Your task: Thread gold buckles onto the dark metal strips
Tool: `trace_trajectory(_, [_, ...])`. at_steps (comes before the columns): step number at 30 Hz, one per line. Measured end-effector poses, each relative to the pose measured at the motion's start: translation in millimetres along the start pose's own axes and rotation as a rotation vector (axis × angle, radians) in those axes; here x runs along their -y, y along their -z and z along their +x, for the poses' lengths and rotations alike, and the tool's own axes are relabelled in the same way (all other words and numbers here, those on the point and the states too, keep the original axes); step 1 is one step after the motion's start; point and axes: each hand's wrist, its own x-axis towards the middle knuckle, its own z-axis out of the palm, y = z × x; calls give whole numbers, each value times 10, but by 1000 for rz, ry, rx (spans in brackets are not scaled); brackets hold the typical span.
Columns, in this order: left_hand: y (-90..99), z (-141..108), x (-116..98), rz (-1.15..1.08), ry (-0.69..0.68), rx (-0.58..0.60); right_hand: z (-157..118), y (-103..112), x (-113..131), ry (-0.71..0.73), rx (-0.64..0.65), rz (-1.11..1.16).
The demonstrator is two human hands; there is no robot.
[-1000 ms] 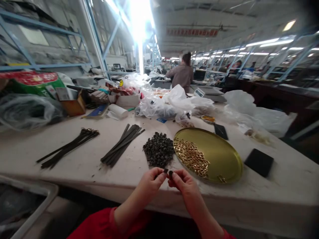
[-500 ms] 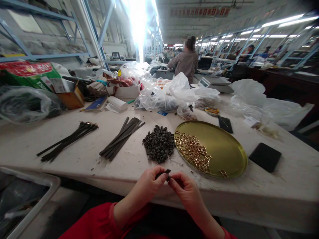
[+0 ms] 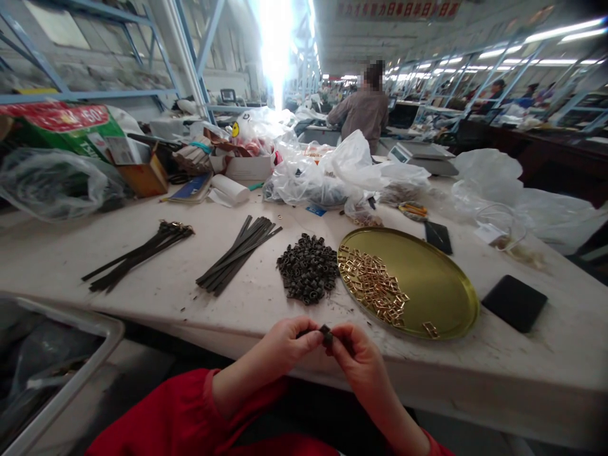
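Note:
Just past the table's front edge, my left hand (image 3: 297,342) and my right hand (image 3: 354,351) meet fingertip to fingertip. Both pinch a small dark strip piece (image 3: 326,334) between them; its far end is hidden by the fingers. Beyond my hands lies a heap of small dark loops (image 3: 308,269). To its right, a round gold tray (image 3: 427,272) holds many small gold metal frames (image 3: 373,282), mostly on its left side. Left of the heap is a bundle of dark flat strips (image 3: 237,256). Farther left, another strip bundle (image 3: 137,256) has metal pieces at one end.
Clear plastic bags (image 3: 323,177) and a scale (image 3: 420,155) stand along the back of the table (image 3: 166,301). A black pad (image 3: 514,303) lies at the right. At the lower left is a plastic bin (image 3: 102,348). A person (image 3: 363,114) is farther back.
The view has shifted slightly, so the table items appear a little farther right. My fingertips have shifted on the dark piece, and more of it shows between them.

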Motion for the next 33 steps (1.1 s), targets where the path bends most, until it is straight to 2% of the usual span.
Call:
trace_trajectory(3, [97,-38,-54,181,-15,-30,-18,5,58,-23,6,153])
trace_trajectory(5, [135,-90,-94,266,-13,-3,-35,10,71,-29,5,184])
trace_trajectory(9, [123,-186,-120,350,-25,39,-79,27,26,-26,56,104])
trace_trajectory(14, [90,-228,-56,507,-126,79,-126,34,-26,-82,188,18])
trace_trajectory(19, [95,-259,-64,611,-146,198,-159,43,-51,-163,327,53])
trace_trajectory(23, [56,-240,-56,646,-107,232,-160,74,-77,-63,381,-131])
trace_trajectory(28, [2,-173,-11,574,-68,166,-160,82,-34,65,286,-256])
trace_trajectory(33, [-61,-169,-15,507,-33,95,-176,38,-4,52,166,-236])
